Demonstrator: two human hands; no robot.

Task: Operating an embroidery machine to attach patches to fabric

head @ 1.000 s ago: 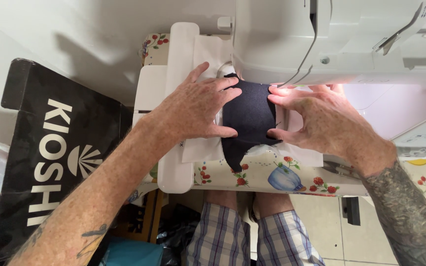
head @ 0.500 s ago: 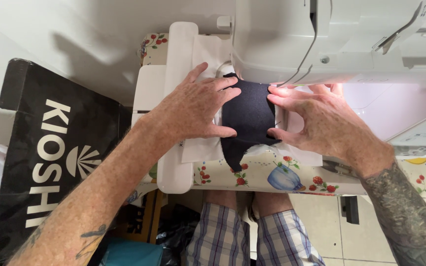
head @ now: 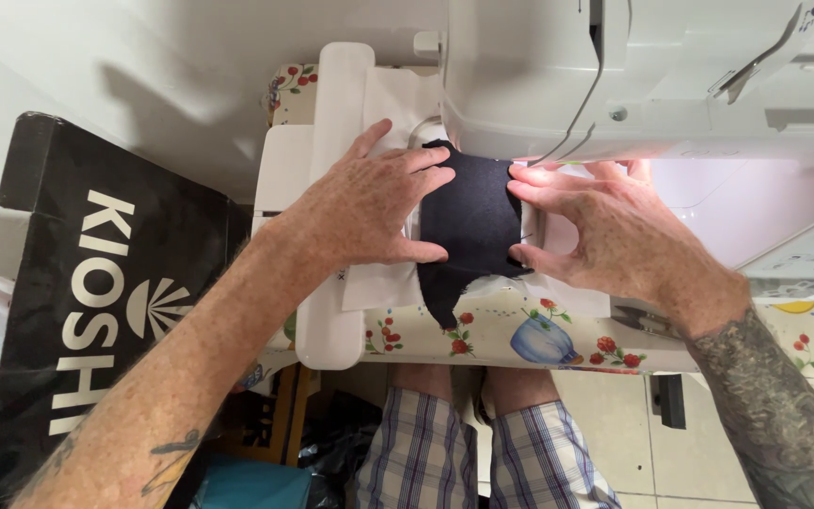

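Note:
A dark navy piece of fabric [head: 471, 226] lies flat on the white bed of a sewing machine [head: 633, 75], under its lit head. My left hand [head: 360, 212] rests spread on the white frame, its fingertips pressing the fabric's left edge. From the other side my right hand [head: 605, 231] presses the fabric's right edge with fingers and thumb. White backing paper [head: 379, 278] shows under the fabric. A white hoop frame [head: 332, 188] surrounds the work area.
A tablecloth printed with flowers and a blue jug [head: 520, 335] covers the table edge. A black box with white lettering [head: 96, 283] stands at the left. Small scissors [head: 647, 322] lie by my right wrist. My knees in checked shorts [head: 482, 452] show below.

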